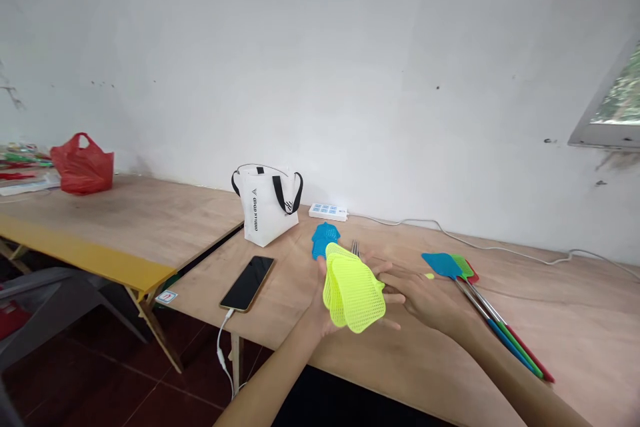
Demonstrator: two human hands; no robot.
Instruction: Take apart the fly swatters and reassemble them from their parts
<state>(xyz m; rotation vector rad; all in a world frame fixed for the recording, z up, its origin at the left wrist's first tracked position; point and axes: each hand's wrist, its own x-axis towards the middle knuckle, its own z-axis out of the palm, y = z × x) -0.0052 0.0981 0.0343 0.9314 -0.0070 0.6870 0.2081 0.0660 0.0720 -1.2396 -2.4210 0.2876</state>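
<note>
Frame centre: left hand point(320, 307) gripping fanned yellow mesh heads point(354, 290) from beneath, probably steadying them; right hand point(425, 295) at tab point(381, 285), can't tell if fingers pinch.

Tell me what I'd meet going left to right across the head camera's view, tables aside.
Red plastic bag → white tote bag → yellow mesh pieces in the left hand → blue, green and red swatters → window.

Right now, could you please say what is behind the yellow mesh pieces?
The left hand, blue mesh pieces and metal rods partly show; anything fully covered cannot be seen.
</note>
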